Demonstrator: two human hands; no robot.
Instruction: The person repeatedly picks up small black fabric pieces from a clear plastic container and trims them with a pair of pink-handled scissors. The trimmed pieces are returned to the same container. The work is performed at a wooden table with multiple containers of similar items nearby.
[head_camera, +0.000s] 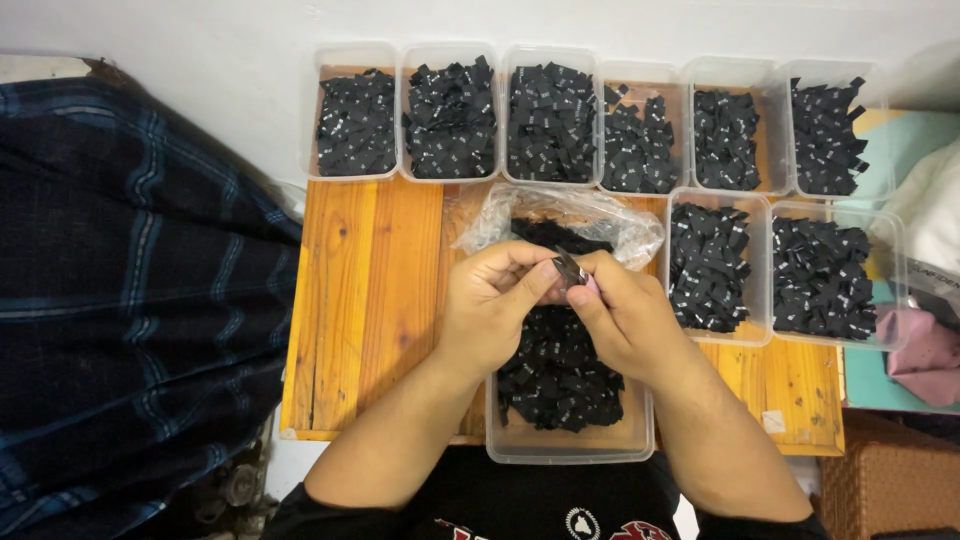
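A small black fabric label was pinched between the fingertips of the left hand and the right hand, both closed narrowly on it at the middle of the view; the label was held just above a clear plastic tub heaped with more black labels, at the near edge of a wooden board; a crumpled clear plastic bag holding further labels lay just behind the hands; six clear tubs of black labels were lined up along the far edge of the board against a white wall, the leftmost well apart from the hands; two more filled tubs stood side by side to the right of the hands; a dark checked cloth was spread to the left of the board.
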